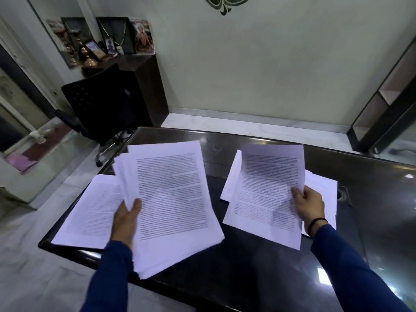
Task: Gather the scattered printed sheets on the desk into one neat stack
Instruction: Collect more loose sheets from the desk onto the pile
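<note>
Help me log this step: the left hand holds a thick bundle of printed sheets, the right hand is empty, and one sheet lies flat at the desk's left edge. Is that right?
One detail is wrong: the right hand is not empty; it holds a few printed sheets. The head view shows this. The rest stands: the left hand holds the thick bundle, and one sheet lies flat at the left edge of the desk.

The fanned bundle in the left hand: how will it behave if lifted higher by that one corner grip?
The bundle probably sags; its free edge already droops below the left hand. The sheets look fanned, so some may slide out.
</note>
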`<state>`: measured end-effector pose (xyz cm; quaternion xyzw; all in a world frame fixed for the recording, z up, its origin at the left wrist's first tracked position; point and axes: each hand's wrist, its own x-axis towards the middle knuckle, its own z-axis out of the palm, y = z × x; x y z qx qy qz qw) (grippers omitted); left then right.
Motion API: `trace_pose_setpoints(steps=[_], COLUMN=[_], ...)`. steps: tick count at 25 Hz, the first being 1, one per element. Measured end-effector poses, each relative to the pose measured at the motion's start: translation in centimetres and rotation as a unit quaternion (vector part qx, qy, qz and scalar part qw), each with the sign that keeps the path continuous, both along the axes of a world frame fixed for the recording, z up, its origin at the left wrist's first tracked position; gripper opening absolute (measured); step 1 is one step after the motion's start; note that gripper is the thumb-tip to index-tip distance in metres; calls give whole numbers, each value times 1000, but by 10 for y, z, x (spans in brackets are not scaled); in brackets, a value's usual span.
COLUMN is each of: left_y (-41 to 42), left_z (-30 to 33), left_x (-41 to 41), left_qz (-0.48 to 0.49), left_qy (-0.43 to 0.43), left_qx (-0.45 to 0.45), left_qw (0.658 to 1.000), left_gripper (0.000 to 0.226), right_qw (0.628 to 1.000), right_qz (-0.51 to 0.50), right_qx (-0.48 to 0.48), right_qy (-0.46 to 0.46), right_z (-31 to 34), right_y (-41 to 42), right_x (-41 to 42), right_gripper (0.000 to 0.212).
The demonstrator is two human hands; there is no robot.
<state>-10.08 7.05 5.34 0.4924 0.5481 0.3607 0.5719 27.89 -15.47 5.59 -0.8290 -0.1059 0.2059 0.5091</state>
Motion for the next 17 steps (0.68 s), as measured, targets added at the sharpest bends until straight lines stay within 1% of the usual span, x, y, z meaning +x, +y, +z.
trace_pose_setpoints(steps=[2,4,5,7,9,12,13,14,16,17], left_y=[5,-7,-16,-27,-28,-26,-28,-30,-34,-36], left_z=[11,23,26,17,5,-9,-12,-16,-25,-29], left_x=[4,36,54,81,89,91,93,94,98,100], left_qz=[-23,-58,-86,-129,-149,-175,-183,-190,-198,-202], left_qy=[-25,-58,-72,-86,-91,-87,-85,-82,-76,-79], left_qx=[0,-9,-21,-60,-88,-109,-112,-118,-152,-179], left_qw=[999,997,993,986,981,975,973,971,965,960], left_gripper=[40,29,23,21,25,27,28,28,29,32], right_qw=[1000,995,989,968,939,908,898,892,884,881], right_qz=[19,103,144,188,198,154,155,174,225,244], right_qx=[-3,14,31,91,146,197,209,217,231,234], right_qy=[-4,0,26,136,240,337,353,357,338,331], right_z=[-5,-20,-22,-14,-6,-11,-15,-18,-24,-25], right_y=[4,13,19,24,25,22,19,16,9,5], right_x=[1,-12,-25,-50,-66,-68,-68,-69,-72,-74], right_gripper=[19,13,13,18,25,40,44,44,37,37])
